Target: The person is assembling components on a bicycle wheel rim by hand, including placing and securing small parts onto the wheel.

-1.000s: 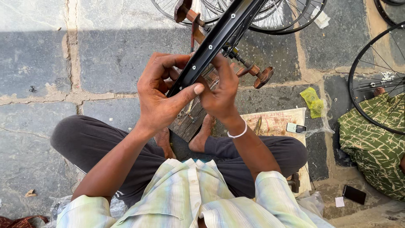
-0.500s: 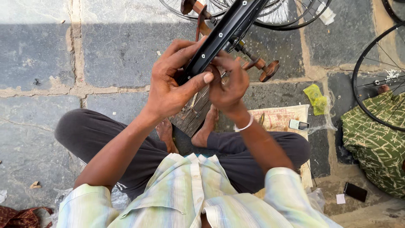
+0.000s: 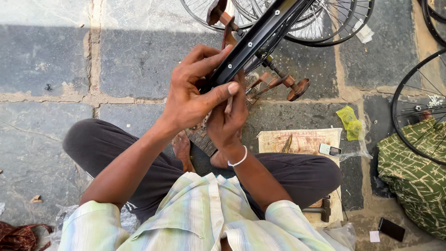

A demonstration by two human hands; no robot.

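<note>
— Starting nearest the camera: what is different from a second ago?

— The person sits cross-legged in a striped shirt [image 3: 204,218] as before, but both hands have risen a little along the black wheel rim [image 3: 253,39] and drawn closer together. The left hand [image 3: 193,95] now wraps the rim more fully, its thumb laid flat across the rim's near face. Before, the thumb pressed lower down.

— And what does that say about the work?

— It looks as if the grip has been reset at a fresh spot on the rim, so the same fiddling goes on one spoke hole further along. That is a judgement, not something plainly seen.

— The fingers?

— The left hand's fingers are curled tight round the rim, holding it. The right hand [image 3: 227,123] sits just under the rim, fingers pinched narrow and pointing up at its underside; whether they hold a small part cannot be told, as the left thumb hides the tips.

— Beyond the rim?

— Just past it stands a rusty brown stand [image 3: 278,83]. Right of the rim lies a printed mat [image 3: 302,139], and farther off more spoked wheels [image 3: 325,23].
</note>
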